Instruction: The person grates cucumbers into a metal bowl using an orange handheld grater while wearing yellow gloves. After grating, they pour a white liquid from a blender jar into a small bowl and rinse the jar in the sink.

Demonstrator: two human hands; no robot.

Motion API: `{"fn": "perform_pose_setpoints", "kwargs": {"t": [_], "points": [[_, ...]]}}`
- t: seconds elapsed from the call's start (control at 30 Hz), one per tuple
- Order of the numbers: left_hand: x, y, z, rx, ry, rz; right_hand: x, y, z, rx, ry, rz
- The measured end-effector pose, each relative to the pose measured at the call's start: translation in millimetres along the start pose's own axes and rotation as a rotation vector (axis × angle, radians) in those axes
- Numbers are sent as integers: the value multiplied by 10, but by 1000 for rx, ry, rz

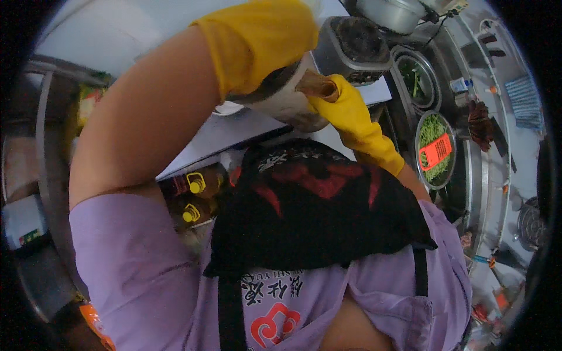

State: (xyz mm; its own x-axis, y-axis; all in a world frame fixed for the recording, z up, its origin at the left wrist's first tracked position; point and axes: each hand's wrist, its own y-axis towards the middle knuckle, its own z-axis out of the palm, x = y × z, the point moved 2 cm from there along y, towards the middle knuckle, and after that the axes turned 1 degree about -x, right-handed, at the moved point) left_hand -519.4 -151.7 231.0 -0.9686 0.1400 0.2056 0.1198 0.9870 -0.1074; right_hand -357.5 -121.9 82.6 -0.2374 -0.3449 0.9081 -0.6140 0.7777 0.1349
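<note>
Yellow rubber gloves cover both my hands. My right hand (346, 111) is closed around the stubby brown handle (318, 86) of a worn grey pot (291, 93), which is tilted over the white worktop. Above the pot's other side is my left hand (260, 38), its arm bent high across the left of the head view. The back of that glove hides its fingers, and part of the pot is behind it. Just beyond the pot sits a grey boxy appliance (355, 47) with a dark, dirty recessed top.
A bowl of shredded greens (435, 120) with an orange packet (437, 151) stands at right, near another bowl with green stalks (413, 79). A large metal pot (392, 14) is at the back. Oil bottles (199, 196) with yellow caps are below the worktop (216, 140).
</note>
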Motion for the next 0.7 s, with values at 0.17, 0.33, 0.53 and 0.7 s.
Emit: {"fn": "perform_pose_setpoints", "kwargs": {"t": [0.17, 0.33, 0.53, 0.7], "points": [[46, -222, 152, 2, -23, -62, -161, -107, 119, 164, 84, 109], [92, -319, 218, 15, -17, -142, 39, -90, 152, 226, 178, 118], [-53, -173, 243, -271, 67, -905, -134, -27, 185, 234, -72, 14], [753, -200, 11, 16, -304, -319, -169, -19, 109, 218, 17, 13]]}}
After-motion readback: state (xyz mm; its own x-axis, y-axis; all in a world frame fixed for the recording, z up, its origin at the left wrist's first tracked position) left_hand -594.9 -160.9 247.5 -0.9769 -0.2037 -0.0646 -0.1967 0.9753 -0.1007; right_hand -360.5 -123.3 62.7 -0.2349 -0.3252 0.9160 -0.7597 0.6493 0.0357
